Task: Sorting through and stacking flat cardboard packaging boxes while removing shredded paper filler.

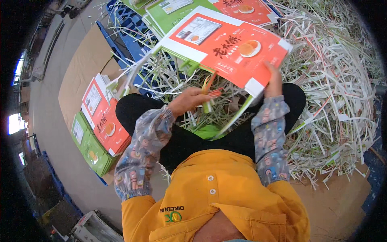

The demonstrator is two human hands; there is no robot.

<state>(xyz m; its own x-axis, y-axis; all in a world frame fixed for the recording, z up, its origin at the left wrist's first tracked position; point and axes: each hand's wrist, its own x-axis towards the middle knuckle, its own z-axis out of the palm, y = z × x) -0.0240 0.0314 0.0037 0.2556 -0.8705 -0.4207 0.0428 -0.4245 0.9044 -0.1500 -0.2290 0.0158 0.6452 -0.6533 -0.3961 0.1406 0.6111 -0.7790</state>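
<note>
My right hand [274,82] grips the near right edge of a red and white printed cardboard sheet [262,36], which is tilted in front of my knees. It may be a thin stack rather than one sheet; I cannot tell. Closed around a small bunch of green, yellow and orange paper strips [207,94], my left hand [187,101] is just below the sheet's near edge. A white strip [139,66] trails from the sheet's left corner. Another narrow strip [237,117] hangs under my right hand toward a green object [207,131] between my legs.
Green printed sheets [161,16] and more red ones [252,10] lie beyond the held sheet. Red [105,115] and green stacks [86,141] rest on cardboard [80,76] at my left. A large heap of paper strips [330,92] fills the right side. A blue pallet [131,30] shows at far left.
</note>
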